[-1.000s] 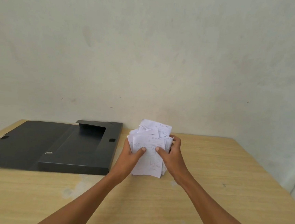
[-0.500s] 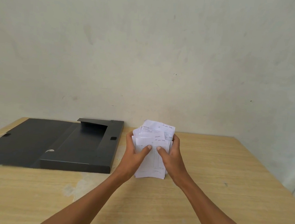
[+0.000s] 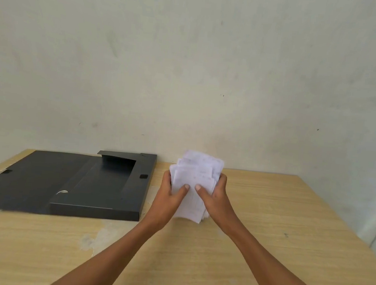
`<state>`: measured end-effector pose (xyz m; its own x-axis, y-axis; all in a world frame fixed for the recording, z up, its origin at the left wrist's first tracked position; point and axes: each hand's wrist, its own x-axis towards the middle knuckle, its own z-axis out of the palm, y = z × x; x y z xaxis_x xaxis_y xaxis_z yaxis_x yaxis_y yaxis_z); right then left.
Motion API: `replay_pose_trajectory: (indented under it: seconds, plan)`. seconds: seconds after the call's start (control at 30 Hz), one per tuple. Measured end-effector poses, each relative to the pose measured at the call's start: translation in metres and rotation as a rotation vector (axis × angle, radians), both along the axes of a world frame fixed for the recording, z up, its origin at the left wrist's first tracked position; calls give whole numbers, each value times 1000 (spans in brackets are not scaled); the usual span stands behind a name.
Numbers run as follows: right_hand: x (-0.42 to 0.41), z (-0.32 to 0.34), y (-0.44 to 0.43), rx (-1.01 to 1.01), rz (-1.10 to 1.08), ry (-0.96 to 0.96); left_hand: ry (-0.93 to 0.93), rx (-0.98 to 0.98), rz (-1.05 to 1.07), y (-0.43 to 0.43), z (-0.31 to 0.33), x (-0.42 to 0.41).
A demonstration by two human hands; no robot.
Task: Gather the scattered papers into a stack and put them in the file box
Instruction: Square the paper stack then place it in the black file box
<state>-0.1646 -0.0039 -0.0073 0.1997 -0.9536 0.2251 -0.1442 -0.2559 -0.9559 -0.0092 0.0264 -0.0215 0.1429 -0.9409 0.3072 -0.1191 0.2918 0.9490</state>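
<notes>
A bundle of white printed papers (image 3: 197, 172) stands nearly upright on the wooden table, its sheets uneven at the top. My left hand (image 3: 168, 197) grips its left side with the thumb across the front. My right hand (image 3: 216, 199) grips the right side the same way. The black file box (image 3: 99, 210) lies open to the left of the papers, its lid (image 3: 32, 174) flat on the table beside it.
The wooden table (image 3: 278, 218) runs up to a pale wall at the back. Its right edge slants down toward the near right. A pale worn patch (image 3: 97, 236) marks the surface just in front of the box.
Both hands have squeezed the papers closer together, so the bundle is narrower. The sheets look blurred from motion.
</notes>
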Motion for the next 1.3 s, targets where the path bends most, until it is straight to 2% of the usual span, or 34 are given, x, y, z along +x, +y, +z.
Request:
replay_pose_trajectory:
  seconds: [0.1,0.23,0.4,0.53,0.73,0.87,1.1,1.23,1.3]
  plan:
    - [-4,-16,1,58,26,12,-16,63,-22,4,-14,3]
    - [8,-10,-2,-4,-21,88,-9,68,-17,1,-11,-2]
    - [9,3,-10,-40,-19,10,12,1,26,-2,7,-6]
    - [0,-16,-8,-126,-35,180,-23,88,7,0,-12,2]
    - [-2,15,-5,-511,-134,563,3,62,-21,3,-20,4]
    - [-6,25,-7,-567,-185,796,-10,62,-36,6,-23,3]
    - [-4,10,-3,-742,-232,966,-16,77,-73,9,-22,0]
    - [1,17,0,-732,-124,960,-20,71,-78,8,-23,1]
    - [1,19,2,-709,-113,859,-29,71,-57,7,-25,4]
